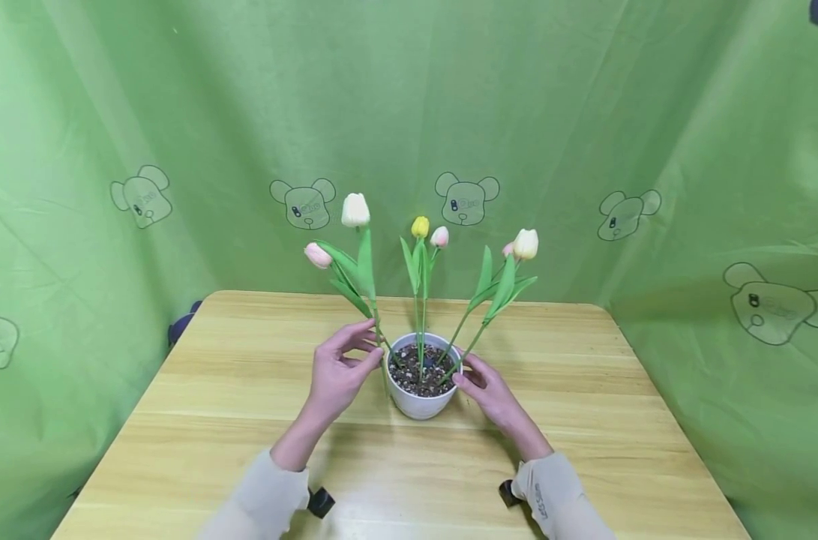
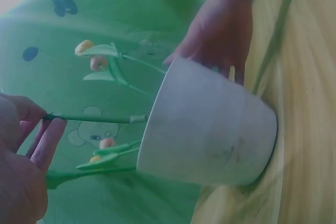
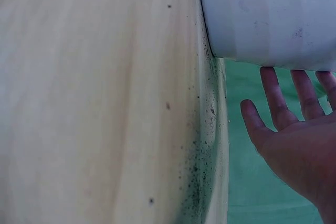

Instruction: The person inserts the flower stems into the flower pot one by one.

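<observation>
In the head view my left hand (image 1: pixel 337 371) pinches the green stem of a white tulip (image 1: pixel 356 210) between thumb and fingers, left of the pot. The left wrist view shows this stem's lower end (image 2: pixel 137 119) just outside the rim of the white flower pot (image 2: pixel 210 124). A pink tulip (image 1: pixel 318 256) leans left, its stem in the dark soil (image 1: pixel 418 369). My right hand (image 1: pixel 489 390) touches the pot's right side, thumb by the rim. Nearly straight fingertips (image 3: pixel 269 72) rest against the pot wall in the right wrist view.
A yellow tulip (image 1: pixel 420 227) and a pink-white tulip (image 1: pixel 439 237) stand mid-pot. A cream tulip (image 1: pixel 525 244) and a pink one (image 1: pixel 507 250) lean right. The pot stands on a wooden table (image 1: pixel 247 427), before a green curtain (image 1: pixel 382 112) with bear drawings.
</observation>
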The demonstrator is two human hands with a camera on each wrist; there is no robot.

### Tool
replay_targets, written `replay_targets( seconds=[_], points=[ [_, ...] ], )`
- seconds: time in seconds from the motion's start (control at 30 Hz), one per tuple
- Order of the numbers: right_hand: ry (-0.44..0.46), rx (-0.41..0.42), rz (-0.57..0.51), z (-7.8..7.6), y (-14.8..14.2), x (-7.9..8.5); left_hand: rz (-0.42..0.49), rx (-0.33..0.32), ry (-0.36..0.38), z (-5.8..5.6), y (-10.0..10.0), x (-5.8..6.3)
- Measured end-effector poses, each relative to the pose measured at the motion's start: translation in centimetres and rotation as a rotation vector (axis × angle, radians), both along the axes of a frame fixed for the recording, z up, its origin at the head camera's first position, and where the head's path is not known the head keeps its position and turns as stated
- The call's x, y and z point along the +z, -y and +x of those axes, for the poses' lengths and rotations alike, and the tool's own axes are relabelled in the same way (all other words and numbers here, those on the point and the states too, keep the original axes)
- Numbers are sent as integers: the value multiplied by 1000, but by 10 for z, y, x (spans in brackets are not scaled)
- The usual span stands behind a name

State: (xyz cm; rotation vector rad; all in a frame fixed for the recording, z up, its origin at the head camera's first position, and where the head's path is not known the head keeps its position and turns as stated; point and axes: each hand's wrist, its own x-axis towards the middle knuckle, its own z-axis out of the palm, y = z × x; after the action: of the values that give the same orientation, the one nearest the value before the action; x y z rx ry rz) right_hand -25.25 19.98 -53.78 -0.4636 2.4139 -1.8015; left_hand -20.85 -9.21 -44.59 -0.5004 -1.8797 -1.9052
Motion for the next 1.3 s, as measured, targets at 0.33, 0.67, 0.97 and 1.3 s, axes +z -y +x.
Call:
replay_targets(
  seconds=[0.33,0.67,0.97,1.3],
  points=[
    [11,-8,-1,-1,1,0,-17,-19,-42,-13,-26,-1],
    [13,0,-12,-1,1,-1,-18,-3,-60,-20,-33,0],
    [15,22,-57,-2,1,-1,-43,-1,-61,-25,-37,-10],
    [9,41,-72,-2,0,-2,-75,12,-38,-29,-34,-28]
  ],
)
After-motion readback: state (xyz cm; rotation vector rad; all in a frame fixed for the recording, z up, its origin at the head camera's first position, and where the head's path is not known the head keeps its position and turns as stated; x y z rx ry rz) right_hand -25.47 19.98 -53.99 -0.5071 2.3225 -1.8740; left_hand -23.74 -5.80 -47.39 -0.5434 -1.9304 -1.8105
